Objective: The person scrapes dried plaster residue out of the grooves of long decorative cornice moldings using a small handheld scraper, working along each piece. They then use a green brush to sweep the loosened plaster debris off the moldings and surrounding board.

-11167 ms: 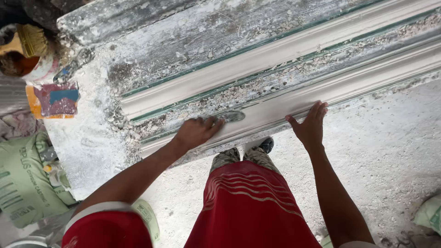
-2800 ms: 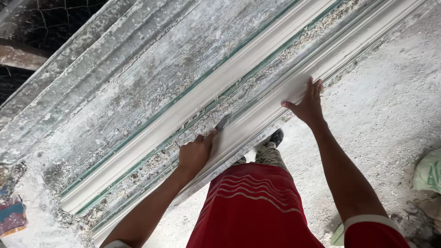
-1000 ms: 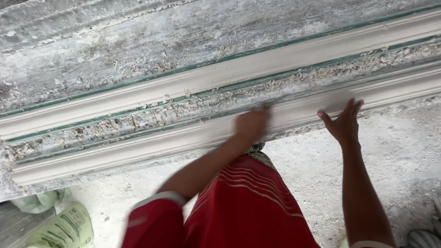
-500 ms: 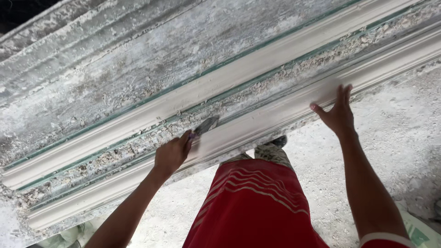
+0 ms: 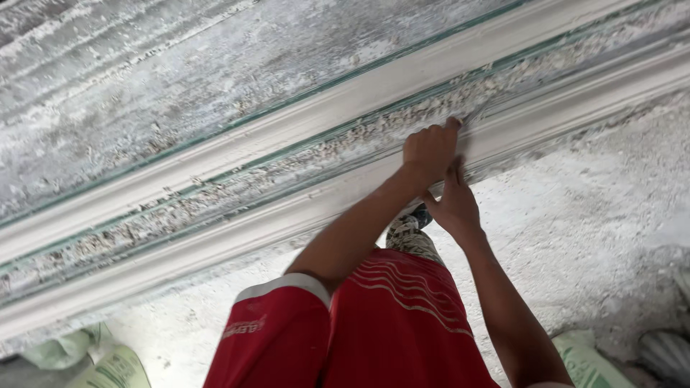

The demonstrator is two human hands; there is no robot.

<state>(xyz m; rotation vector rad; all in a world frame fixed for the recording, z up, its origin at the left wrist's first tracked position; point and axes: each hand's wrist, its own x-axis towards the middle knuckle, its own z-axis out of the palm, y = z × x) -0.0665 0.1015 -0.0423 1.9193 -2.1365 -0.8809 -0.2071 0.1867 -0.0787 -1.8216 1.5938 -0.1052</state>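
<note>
Plaster moulding [image 5: 273, 219], long, white, profiled, lying on a crusted casting bench [image 5: 144, 79] and running diagonally from lower left to upper right; a second white strip [image 5: 302, 118] lies parallel above it, the two separated by a rough channel of crumbly residue [image 5: 237, 179]. Left hand [image 5: 429, 149]: fingers curled into a loose fist, knuckles up, pressed against the moulding's upper edge; whether anything is held inside the fist cannot be told. Right hand [image 5: 451, 205]: fingers together and extended, flat against the near face of the moulding, just beside and partly beneath the left hand, the two touching. Red shorts [image 5: 374, 323] and one dusty shoe [image 5: 413, 219] directly below; pale green sacks [image 5: 93, 359] on the powdery floor [image 5: 589, 208] at lower left and lower right. Handling note, as a judgement: the piece looks brittle, so pressure is best kept even and along the line of the profile, the flat hand steadying the face while the curled hand works the edge, avoiding any twist or lift at a single point.
</note>
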